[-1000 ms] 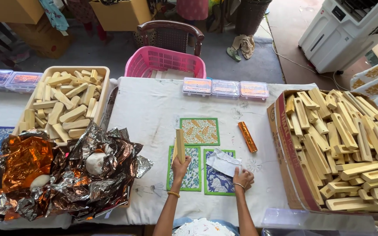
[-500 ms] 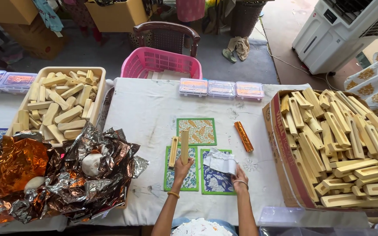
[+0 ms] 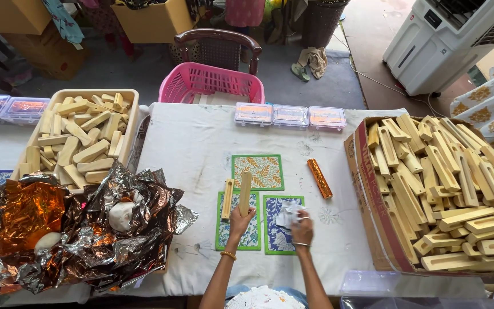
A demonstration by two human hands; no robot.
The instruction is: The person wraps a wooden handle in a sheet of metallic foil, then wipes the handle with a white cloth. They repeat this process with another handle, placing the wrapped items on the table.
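Left hand (image 3: 240,219) gripping a pale flat wooden stick (image 3: 245,193), held upright over the green-bordered patterned mat (image 3: 238,222) near the front table edge. Just beside, a slotted pale wooden holder (image 3: 227,198) lying on the same mat. Right hand (image 3: 301,225) closed on a crumpled white cloth (image 3: 289,215) above the blue leaf-print mat (image 3: 282,224). Bare white tablecloth (image 3: 190,154) open behind; cardboard box of wooden pieces (image 3: 367,189) crowding the right. Compared with half a second back: stick raised higher, right hand lifted off the mat.
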